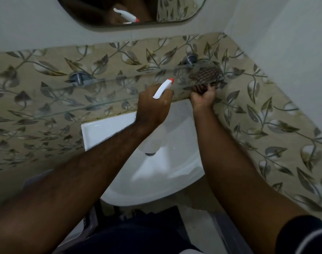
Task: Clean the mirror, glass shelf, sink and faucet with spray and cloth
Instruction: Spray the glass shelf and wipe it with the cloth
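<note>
Glass-shelf stage is underway. Right hand (pixel 203 99) grips the cloth (pixel 206 76) at the right end of the glass shelf (pixel 65 99). Left hand (pixel 153 105) holds the spray bottle (pixel 163 88) beside it. Sink (pixel 109 129) probably pending; mirror (pixel 175 10) status indeterminate.

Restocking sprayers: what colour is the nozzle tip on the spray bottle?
Orange-red nozzle tip on the white spray bottle; head view shows it best.

Single head-worn wide-angle view, looking steeply down over sink (pixel 105 129), close.
</note>
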